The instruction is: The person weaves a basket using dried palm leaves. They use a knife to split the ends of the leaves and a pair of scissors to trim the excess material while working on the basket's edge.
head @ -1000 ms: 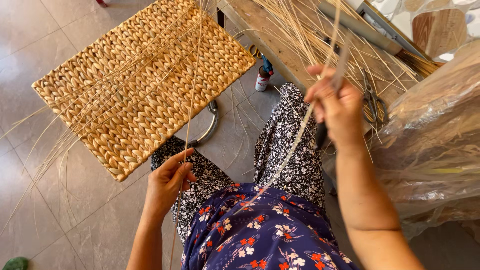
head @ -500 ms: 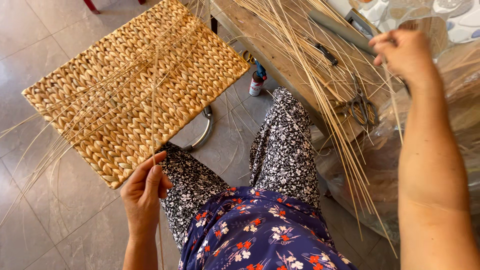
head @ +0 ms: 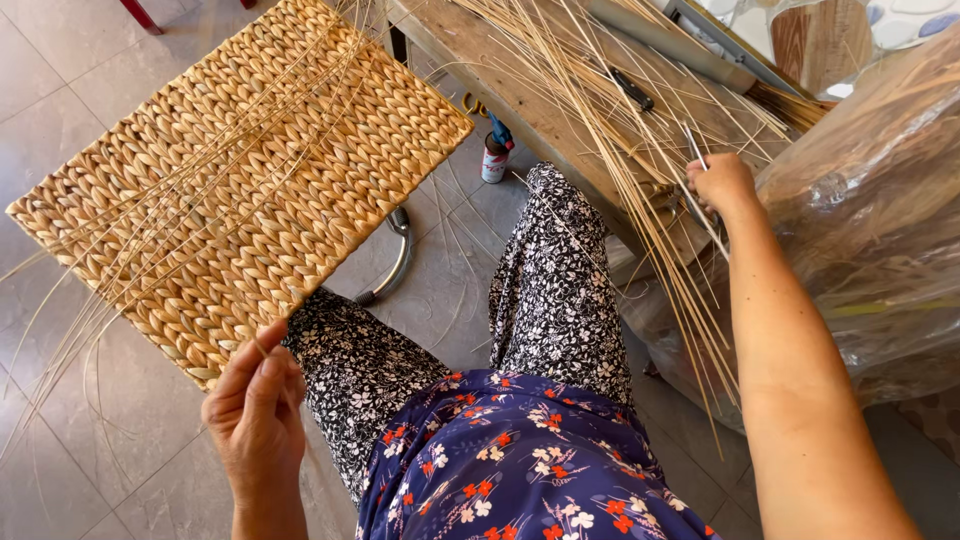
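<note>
A rectangular woven straw mat (head: 240, 190) lies across my left knee, with loose thin straw strands (head: 200, 170) running over it. My left hand (head: 255, 405) is at the mat's near edge, thumb and fingers pinched on the ends of those strands. My right hand (head: 722, 185) reaches out to the wooden bench (head: 540, 110), closed around a thin metal tool (head: 693, 142) among a long bundle of straw (head: 640, 180) that hangs off the bench. What kind of tool it is stays partly hidden by the hand.
My legs in floral fabric (head: 560, 290) fill the middle. On the tiled floor stand a small can (head: 493, 158) and a curved metal tube (head: 398, 255). A dark-handled tool (head: 632, 90) lies on the bench. A big clear plastic bag (head: 880, 220) sits at the right.
My right hand has dropped from holding a strand up high to the bench top. My left hand has slid out along the strands to the mat's near edge.
</note>
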